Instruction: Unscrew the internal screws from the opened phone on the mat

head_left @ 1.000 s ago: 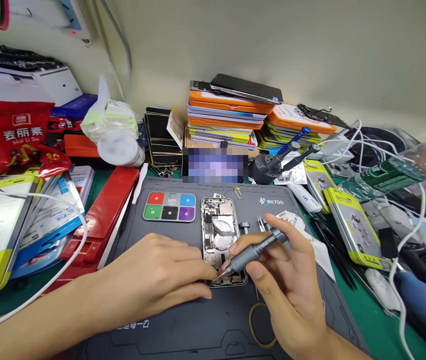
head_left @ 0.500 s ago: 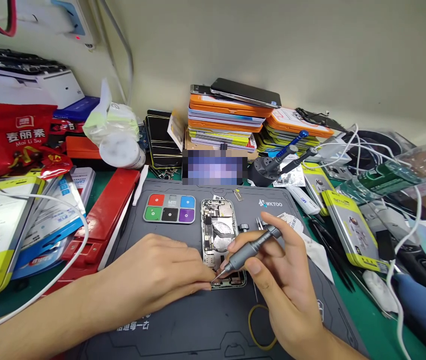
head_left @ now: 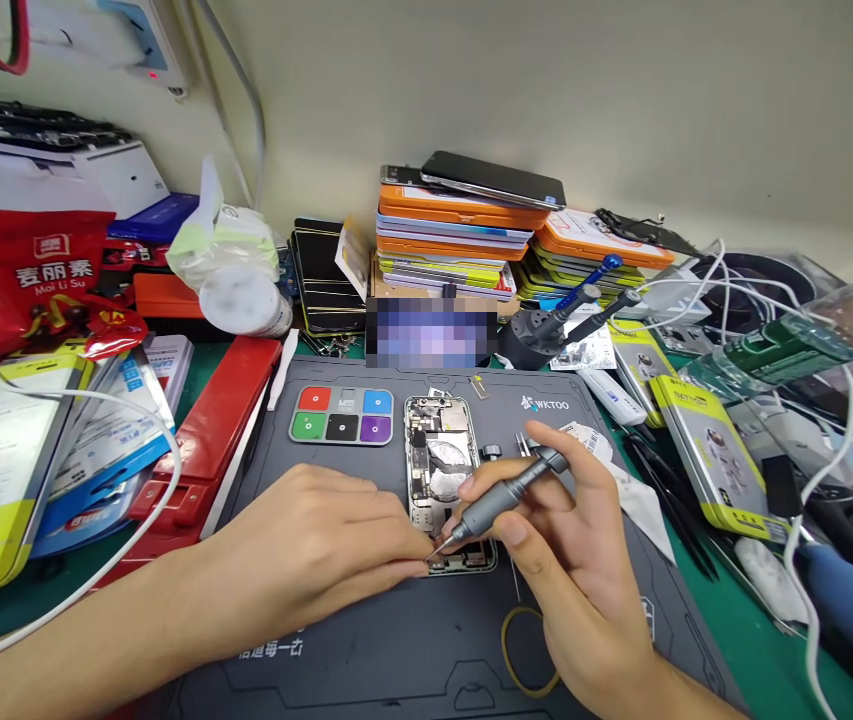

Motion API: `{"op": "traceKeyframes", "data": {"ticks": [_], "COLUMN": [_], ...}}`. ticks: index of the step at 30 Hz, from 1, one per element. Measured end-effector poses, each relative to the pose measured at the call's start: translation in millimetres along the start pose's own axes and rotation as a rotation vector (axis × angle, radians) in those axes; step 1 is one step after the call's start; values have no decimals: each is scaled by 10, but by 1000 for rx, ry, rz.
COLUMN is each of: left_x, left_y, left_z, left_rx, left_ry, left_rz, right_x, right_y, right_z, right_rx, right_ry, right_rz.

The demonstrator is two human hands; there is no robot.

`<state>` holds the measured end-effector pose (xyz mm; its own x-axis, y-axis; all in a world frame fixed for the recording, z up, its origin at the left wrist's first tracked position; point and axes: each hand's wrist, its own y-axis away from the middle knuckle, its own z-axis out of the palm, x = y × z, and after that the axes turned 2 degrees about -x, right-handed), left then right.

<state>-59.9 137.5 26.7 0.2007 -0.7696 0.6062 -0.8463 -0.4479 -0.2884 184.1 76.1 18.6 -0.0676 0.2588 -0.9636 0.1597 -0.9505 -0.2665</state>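
Two hands meet low in the centre of the frame over a dark grey rubber work mat (head_left: 366, 665). A thin yellow rubber band (head_left: 510, 655) lies on it nearest the camera, close to the bottom edge. The left hand (head_left: 306, 560) lies flat with fingers together, gripping nothing, its fingertips pressed to the lower left edge of a small opened phone with bare silver innards (head_left: 441, 450). The right hand (head_left: 568, 565) is closed in a pen-like pinch on a slim grey metal screwdriver (head_left: 505, 495), whose tip sits at the phone's bottom end, just beside the left fingertips. Against the pictures of a second ago almost nothing has shifted. The tip stays on the same spot, the driver leans at much the same slant, and the phone lies where it did in the mat's middle. From this I judge the work on that one point is still going on. Farther up, left of the phone, sits a small tray of six coloured squares (head_left: 341, 414). At the back, centre frame, a stack of orange and yellow flat boxes (head_left: 456, 240) stands against the wall.
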Motion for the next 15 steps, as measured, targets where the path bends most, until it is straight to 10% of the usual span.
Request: {"op": "traceKeyframes", "data": {"ticks": [15], "left_x": [11], "left_y": [1], "left_z": [-4], "left_rx": [-22], "left_ry": [75], "left_rz": [-63], "right_x": [8], "right_y": [6], "right_z": [-4], "right_rx": [17], "right_ry": [11], "right_rz": [-21]}}
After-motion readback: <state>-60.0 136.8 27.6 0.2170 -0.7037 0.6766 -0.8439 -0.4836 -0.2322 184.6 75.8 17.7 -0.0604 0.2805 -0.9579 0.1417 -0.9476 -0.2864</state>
